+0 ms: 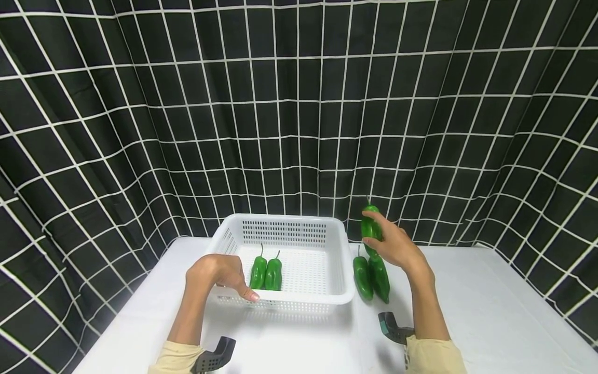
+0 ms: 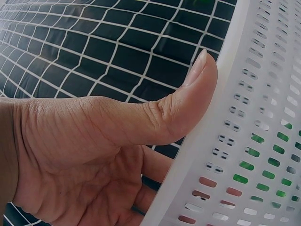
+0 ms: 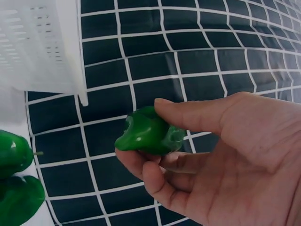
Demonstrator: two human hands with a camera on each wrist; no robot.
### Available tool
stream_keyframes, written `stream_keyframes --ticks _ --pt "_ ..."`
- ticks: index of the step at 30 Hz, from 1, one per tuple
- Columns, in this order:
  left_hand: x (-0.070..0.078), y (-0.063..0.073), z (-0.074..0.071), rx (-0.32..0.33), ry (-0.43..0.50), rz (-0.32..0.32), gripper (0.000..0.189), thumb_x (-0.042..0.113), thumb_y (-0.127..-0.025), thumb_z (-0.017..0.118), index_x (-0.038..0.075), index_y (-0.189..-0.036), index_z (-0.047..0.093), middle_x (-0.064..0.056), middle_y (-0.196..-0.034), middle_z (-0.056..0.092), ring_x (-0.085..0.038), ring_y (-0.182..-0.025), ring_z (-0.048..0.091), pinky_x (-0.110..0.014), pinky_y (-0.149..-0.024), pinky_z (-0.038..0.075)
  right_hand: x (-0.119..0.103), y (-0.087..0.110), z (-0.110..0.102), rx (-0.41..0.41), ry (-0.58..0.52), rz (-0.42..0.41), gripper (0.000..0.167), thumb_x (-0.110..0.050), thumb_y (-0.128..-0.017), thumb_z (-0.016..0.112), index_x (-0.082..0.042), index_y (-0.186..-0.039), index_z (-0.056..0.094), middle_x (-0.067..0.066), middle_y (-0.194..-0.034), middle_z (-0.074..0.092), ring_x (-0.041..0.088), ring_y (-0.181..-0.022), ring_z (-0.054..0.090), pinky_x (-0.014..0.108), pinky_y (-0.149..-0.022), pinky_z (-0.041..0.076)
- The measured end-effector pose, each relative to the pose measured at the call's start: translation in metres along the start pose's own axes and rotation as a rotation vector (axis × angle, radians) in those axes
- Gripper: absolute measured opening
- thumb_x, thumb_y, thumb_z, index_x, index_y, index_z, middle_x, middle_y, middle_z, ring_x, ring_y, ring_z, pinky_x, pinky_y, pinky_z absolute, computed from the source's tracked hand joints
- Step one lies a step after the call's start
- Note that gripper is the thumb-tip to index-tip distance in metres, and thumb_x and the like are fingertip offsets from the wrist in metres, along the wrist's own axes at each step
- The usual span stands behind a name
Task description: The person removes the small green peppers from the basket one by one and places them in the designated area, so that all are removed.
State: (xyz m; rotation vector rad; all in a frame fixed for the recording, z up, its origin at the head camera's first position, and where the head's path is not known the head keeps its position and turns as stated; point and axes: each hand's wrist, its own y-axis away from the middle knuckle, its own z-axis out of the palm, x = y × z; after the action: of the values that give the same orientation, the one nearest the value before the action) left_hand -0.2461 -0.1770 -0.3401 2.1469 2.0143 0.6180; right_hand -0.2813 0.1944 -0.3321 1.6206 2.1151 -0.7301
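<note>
My right hand [image 1: 397, 245] holds a green pepper [image 1: 370, 226] between thumb and fingers, above two more peppers. In the right wrist view the same pepper [image 3: 149, 133] shows its tapered end toward the camera. The two peppers, a left one [image 1: 362, 278] and a right one [image 1: 379, 278], lie side by side on the table to the right of a white plastic basket [image 1: 303, 297]. My left hand [image 1: 221, 271] grips the basket's near-left rim. In the left wrist view its thumb [image 2: 190, 101] lies along the rim, and skin shows through the wall's slots.
Inside the basket, two green peppers [image 1: 266, 272] stand close together toward the left, stems pointing away. The white table [image 1: 467, 301] runs back to a black curtain [image 1: 299, 119] with a white grid, which also closes off both sides.
</note>
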Motion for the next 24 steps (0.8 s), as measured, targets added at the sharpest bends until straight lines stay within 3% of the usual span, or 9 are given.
stream_keyframes --ticks 5,13,24 --pt "0.0 -0.001 0.001 0.002 0.007 -0.004 0.058 0.06 -0.071 0.09 0.006 -0.087 0.078 -0.001 -0.075 0.061 -0.016 -0.075 0.05 -0.031 -0.067 0.041 0.002 0.0 0.0 -0.018 0.037 0.036 0.067 -0.013 -0.101 0.064 -0.014 -0.16 0.033 0.034 -0.151 0.05 0.057 -0.133 0.055 0.074 -0.099 0.048" --pt "-0.001 -0.001 -0.001 0.003 -0.005 -0.007 0.058 0.061 -0.071 0.09 0.008 -0.089 0.078 -0.003 -0.086 0.07 -0.019 -0.083 0.058 -0.038 -0.076 0.052 0.008 0.0 -0.001 -0.055 0.095 0.065 0.074 -0.007 -0.098 0.066 -0.018 -0.162 0.031 0.034 -0.155 0.045 0.06 -0.137 0.048 0.078 -0.097 0.046" --pt "0.0 -0.001 0.0 0.001 0.0 -0.004 0.057 0.06 -0.071 0.09 0.007 -0.089 0.078 -0.004 -0.085 0.069 -0.018 -0.081 0.056 -0.035 -0.072 0.047 0.017 0.003 -0.002 -0.066 0.133 0.169 0.081 -0.002 -0.092 0.069 -0.019 -0.162 0.032 0.033 -0.157 0.044 0.06 -0.142 0.042 0.079 -0.1 0.043"
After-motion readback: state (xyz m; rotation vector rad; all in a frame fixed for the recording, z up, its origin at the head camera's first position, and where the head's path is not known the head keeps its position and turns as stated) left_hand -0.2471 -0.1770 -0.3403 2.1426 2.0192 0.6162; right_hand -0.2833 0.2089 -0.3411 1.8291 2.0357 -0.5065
